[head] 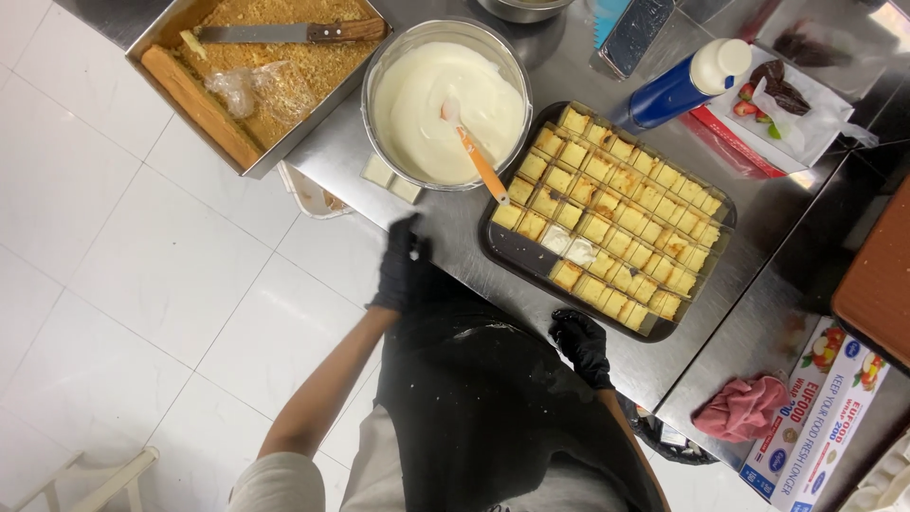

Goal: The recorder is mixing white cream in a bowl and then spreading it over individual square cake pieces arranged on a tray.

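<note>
A dark tray (517,256) of several small yellow cake squares lies on the steel counter (455,228); two squares near its front edge carry white cream (569,246). Left of it stands a metal bowl (374,95) of white cream with an orange-handled spatula (474,152) in it. My left hand (400,267), in a black glove, hangs at the counter's front edge below the bowl, holding nothing. My right hand (580,343), also black-gloved, is curled by my black apron just below the tray, with nothing visible in it.
A metal pan (156,38) of crumbs with a knife (284,33) sits at the top left. A blue bottle with white cap (687,83), a tray with strawberries (758,104), a pink cloth (744,408) and a food wrap box (815,417) lie to the right.
</note>
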